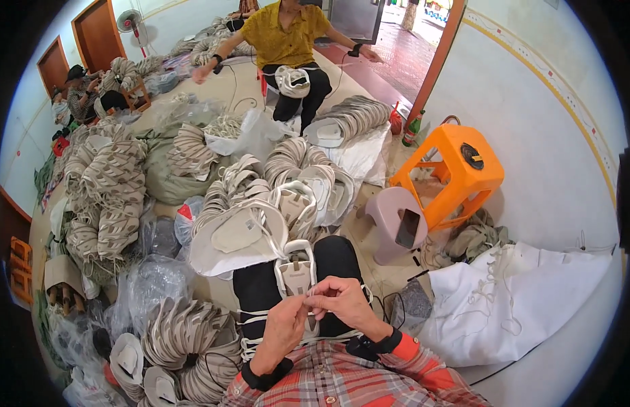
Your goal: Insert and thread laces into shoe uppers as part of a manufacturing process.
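Over my lap, my left hand [284, 332] and my right hand [342, 303] meet with fingertips pinched together. Between them is a thin white shoelace [313, 315], mostly covered by the fingers. A beige and white shoe upper [296, 273] rests on my dark trousers just beyond the hands, its lower part hidden behind them. More white laces [252, 332] lie across my left thigh, next to my left wrist. Ahead of my left knee, a large pale upper [237, 237] lies on top of other uppers, its flat insole side showing.
Stacked uppers [186, 336] sit left of me, by clear plastic bags [152, 278]. More stacks [349, 122] stand ahead, near a seated person in a yellow shirt [284, 34]. To the right are a grey stool [389, 224] bearing a phone [408, 227], an orange stool [464, 156] and white cloth [484, 305].
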Demonstrator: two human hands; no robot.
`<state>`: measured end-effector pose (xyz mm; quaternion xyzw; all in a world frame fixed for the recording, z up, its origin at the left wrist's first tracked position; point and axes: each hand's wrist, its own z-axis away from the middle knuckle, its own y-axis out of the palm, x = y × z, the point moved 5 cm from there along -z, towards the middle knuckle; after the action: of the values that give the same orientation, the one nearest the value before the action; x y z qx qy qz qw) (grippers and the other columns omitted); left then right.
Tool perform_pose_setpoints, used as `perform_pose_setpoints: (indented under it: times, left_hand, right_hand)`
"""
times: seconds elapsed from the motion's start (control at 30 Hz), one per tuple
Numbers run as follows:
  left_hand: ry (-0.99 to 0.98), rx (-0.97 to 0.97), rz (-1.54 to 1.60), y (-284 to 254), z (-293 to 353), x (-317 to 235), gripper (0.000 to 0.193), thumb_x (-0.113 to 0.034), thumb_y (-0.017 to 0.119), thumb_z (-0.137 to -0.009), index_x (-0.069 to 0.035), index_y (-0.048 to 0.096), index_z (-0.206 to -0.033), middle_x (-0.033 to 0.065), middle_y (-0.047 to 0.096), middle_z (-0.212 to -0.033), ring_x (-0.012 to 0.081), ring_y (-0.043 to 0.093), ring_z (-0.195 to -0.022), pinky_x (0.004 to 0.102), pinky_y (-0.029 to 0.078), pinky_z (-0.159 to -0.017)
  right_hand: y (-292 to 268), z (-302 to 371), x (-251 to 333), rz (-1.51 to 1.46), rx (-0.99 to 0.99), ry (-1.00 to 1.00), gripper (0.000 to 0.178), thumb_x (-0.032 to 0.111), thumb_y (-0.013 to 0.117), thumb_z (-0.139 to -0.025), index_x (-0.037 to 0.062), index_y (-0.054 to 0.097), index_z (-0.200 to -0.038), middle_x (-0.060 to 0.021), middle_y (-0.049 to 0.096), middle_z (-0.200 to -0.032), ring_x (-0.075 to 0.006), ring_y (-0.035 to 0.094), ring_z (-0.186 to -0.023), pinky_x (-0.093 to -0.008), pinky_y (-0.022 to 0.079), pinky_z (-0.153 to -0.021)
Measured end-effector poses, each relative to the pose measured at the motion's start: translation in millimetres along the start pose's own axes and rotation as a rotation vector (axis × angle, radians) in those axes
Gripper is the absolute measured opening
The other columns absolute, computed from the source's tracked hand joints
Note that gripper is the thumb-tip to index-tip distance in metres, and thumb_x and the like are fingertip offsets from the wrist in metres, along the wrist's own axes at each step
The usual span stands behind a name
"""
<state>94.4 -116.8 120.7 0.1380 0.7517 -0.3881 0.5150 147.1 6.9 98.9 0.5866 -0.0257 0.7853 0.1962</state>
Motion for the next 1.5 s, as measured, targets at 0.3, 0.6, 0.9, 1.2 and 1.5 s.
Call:
perform_pose_setpoints:
  times: [0.3,0.6,0.9,1.2,1.5]
  left_hand:
    - [0.272,-0.519,-0.239,-47,23,-37,0.019,-0.001,0.055,-0.082,0.002,0.053,-0.101,0.0177,0.056,-0.096,0.0293,0.054,-0.081,0.0342,0.043,-0.071]
    - [0.203,0.272,-0.314,38,72,71,0.014,-0.007,0.054,-0.081,-0.005,0.06,-0.093,0.0128,0.06,-0.084,0.0317,0.057,-0.084,0.0401,0.045,-0.073]
    - [-0.07,0.079,-0.039,24,37,73,0.016,-0.013,0.053,-0.084,0.0,0.054,-0.094,0.0186,0.061,-0.078,0.0353,0.061,-0.07,0.0404,0.048,-0.062]
    - [-0.056,-0.405,0.965,-165,61,-1,0.009,-0.017,0.049,-0.088,-0.01,0.05,-0.083,-0.0045,0.041,-0.07,0.0062,0.035,-0.054,0.0182,0.032,-0.049]
    - [-0.726,-0.096,-1.08,-207,251,229,0.027,-0.022,0.058,-0.078,0.004,0.055,-0.07,0.0176,0.059,-0.065,0.0291,0.06,-0.059,0.0405,0.046,-0.054]
  right_hand:
    - [9,21,204,0.438,0.03,-0.306,0.021,0.024,0.056,-0.087,0.0035,0.053,-0.09,-0.0069,0.06,-0.071,-0.0103,0.055,-0.047,-0.0237,0.045,-0.045]
    - [-72,121,273,0.612,-0.119,-0.631,0.027,0.028,0.049,-0.09,0.003,0.056,-0.096,-0.0076,0.061,-0.077,-0.0106,0.056,-0.058,-0.0254,0.047,-0.055]
    - [-152,205,286,0.751,-0.45,-0.668,0.03,0.03,0.047,-0.091,0.0032,0.057,-0.099,-0.0088,0.062,-0.082,-0.0121,0.056,-0.063,-0.027,0.047,-0.061]
    - [-238,257,250,0.858,-0.782,-0.523,0.032,0.031,0.045,-0.091,0.0034,0.058,-0.102,-0.01,0.062,-0.087,-0.0136,0.056,-0.069,-0.0286,0.047,-0.067]
    - [-190,138,111,0.412,-0.375,-0.384,0.03,0.015,0.05,-0.085,0.0021,0.058,-0.111,-0.0059,0.063,-0.097,-0.0172,0.06,-0.088,-0.0292,0.045,-0.08]
